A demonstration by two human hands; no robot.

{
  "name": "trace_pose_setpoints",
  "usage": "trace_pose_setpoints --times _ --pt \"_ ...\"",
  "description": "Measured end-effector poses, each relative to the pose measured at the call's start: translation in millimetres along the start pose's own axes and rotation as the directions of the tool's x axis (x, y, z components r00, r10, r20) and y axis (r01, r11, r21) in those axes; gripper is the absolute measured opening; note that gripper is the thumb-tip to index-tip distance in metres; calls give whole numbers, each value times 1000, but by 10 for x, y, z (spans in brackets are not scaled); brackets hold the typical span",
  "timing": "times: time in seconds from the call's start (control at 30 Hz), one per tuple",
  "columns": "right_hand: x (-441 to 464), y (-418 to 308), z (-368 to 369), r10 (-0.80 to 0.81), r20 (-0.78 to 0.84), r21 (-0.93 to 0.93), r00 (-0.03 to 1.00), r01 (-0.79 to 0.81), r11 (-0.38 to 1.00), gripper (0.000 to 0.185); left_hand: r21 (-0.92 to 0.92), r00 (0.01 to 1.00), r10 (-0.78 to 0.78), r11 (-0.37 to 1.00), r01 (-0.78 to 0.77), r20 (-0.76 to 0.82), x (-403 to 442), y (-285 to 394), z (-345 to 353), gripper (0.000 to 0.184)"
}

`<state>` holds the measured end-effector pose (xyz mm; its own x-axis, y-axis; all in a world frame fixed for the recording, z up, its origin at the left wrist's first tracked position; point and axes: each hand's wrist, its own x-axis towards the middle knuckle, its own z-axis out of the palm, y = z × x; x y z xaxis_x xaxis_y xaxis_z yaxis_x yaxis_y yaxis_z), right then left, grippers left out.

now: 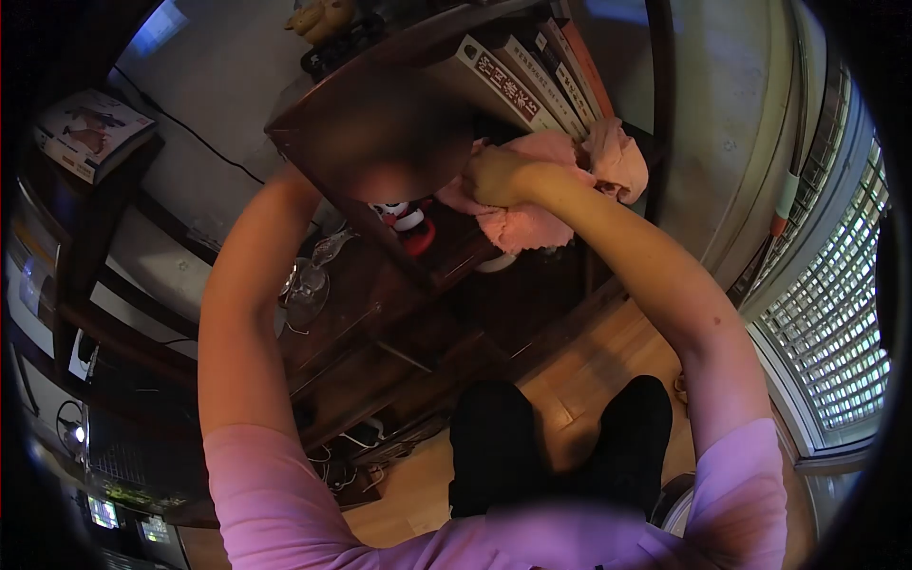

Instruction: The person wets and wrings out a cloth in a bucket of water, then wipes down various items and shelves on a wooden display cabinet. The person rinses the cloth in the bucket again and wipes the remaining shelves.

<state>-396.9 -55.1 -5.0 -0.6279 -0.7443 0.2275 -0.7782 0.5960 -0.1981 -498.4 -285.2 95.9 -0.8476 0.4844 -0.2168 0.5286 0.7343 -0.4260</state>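
Note:
My right hand [502, 177] is inside a dark wooden shelf compartment, its fingers closed on a pink cloth [532, 223]. The cloth lies bunched beneath the hand and spreads right, in front of the books. My left arm [249, 294] reaches up behind the compartment's dark side panel [347, 204]. That hand is lost behind the panel and a blurred patch, so its fingers do not show. A small red, white and black figurine [408, 218] stands just left of the cloth.
Several books [518, 85] lean in the compartment. A yellow ornament [321, 19] sits on top. Clear glassware [306, 283] stands on a lower shelf at left, and a thick book [93, 133] lies farther left. Cables [366, 432] hang below. A grated window [826, 304] is at right.

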Motion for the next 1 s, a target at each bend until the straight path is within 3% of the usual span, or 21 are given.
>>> trace_pose_setpoints --times 0.03,0.07,0.13,0.27,0.33,0.37,0.4,0.43,0.47,0.5,0.53,0.63,0.67,0.7,0.73,0.77,0.8,0.83,0.97,1.0 --pt "18 -11 -14 -84 -86 133 993 95 986 36 120 996 -32 993 21 84 16 60 -10 50" --pt "109 10 43 -86 -87 128 992 97 987 36 120 996 -34 993 25 78 -5 96 -7 50" --pt "384 56 218 -256 -202 -23 945 257 966 40 221 997 2 975 16 -80 -43 94 58 43" --pt "707 7 274 -325 -74 34 943 328 944 39 143 989 -145 979 148 -31 -96 -38 -5 34" --pt "833 13 365 -403 -343 274 849 500 822 30 189 979 -84 975 120 -186 -288 -4 -142 33" --pt "864 57 384 -414 -337 270 845 508 818 30 184 977 -97 974 132 -189 -221 -244 -133 33" --pt "721 -141 167 -263 -150 411 953 302 860 26 -445 995 101 891 -89 3 -18 -699 -75 34" --pt "646 -264 49 -111 63 497 992 65 865 23 -905 930 366 403 -137 22 78 -991 0 36" --pt "657 -248 96 -122 67 492 990 74 868 23 -906 935 355 401 -136 16 45 -942 102 36" --pt "671 -168 203 -40 28 517 999 19 856 24 -559 985 126 811 -169 -115 9 -758 214 38" --pt "681 -58 344 46 -7 546 999 -35 837 26 -78 942 -15 997 -11 -335 -5 -626 283 40" --pt "635 134 612 324 -90 643 942 -194 741 37 -70 967 -55 997 38 -249 -10 -521 224 34" --pt "646 175 658 328 -86 645 941 -199 738 37 -72 968 -51 997 34 -246 -40 -565 152 34" --pt "664 151 615 222 -140 599 965 -96 795 35 -506 985 170 846 -168 -42 42 -820 104 32" --pt "692 128 548 112 -188 544 976 9 839 34 -850 894 445 486 -202 43 -11 -784 -40 29" --pt "718 103 478 -2 -229 483 973 115 868 32 -849 891 452 487 -206 44 -51 -632 -24 29" --pt "726 85 431 -116 -261 416 958 220 882 32 -407 983 177 902 -141 52 -325 -162 -98 27" --pt "701 86 413 -228 -284 345 931 321 882 31 153 992 -64 985 80 -107 -464 127 -154 25" --pt "461 150 443 -133 -264 329 955 219 919 26 83 995 -38 996 46 -96 -266 40 27 27" --pt "393 173 444 -187 -295 226 937 258 939 25 128 995 -60 989 69 -77 -386 219 -76 27"
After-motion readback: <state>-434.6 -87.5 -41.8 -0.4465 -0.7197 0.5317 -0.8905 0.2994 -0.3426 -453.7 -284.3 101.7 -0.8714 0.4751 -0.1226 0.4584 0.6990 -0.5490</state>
